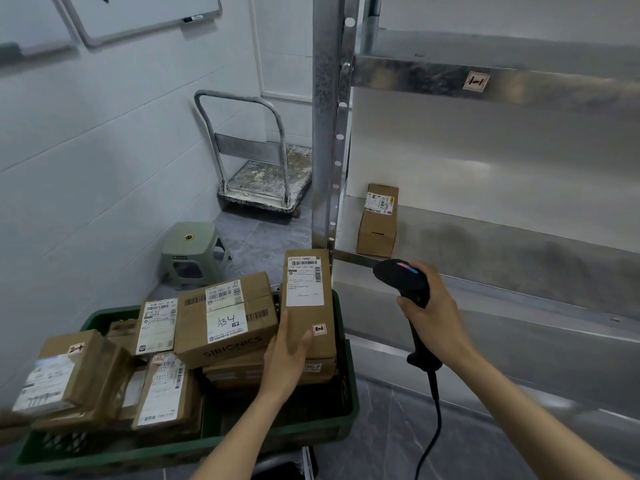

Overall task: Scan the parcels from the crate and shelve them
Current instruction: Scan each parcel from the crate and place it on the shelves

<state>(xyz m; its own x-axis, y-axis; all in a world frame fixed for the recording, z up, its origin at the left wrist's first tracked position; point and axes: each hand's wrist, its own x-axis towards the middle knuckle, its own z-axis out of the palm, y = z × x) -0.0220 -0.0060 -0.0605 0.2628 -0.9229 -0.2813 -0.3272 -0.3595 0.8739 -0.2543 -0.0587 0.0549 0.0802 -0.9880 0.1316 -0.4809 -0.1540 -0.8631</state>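
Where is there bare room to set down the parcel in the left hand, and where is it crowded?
The shelf is bare right of the lone box beside the post. The crate is crowded with heaped boxes. The left hand holds the parcel; the right hand grips the scanner.

Both bare forearms reach forward from the lower edge. The left hand (285, 356) clasps a parcel (308, 306) low down, thumb across its face and fingers straight up its side. The right hand (433, 313) is curled round a scanner (401, 275) by the handle.
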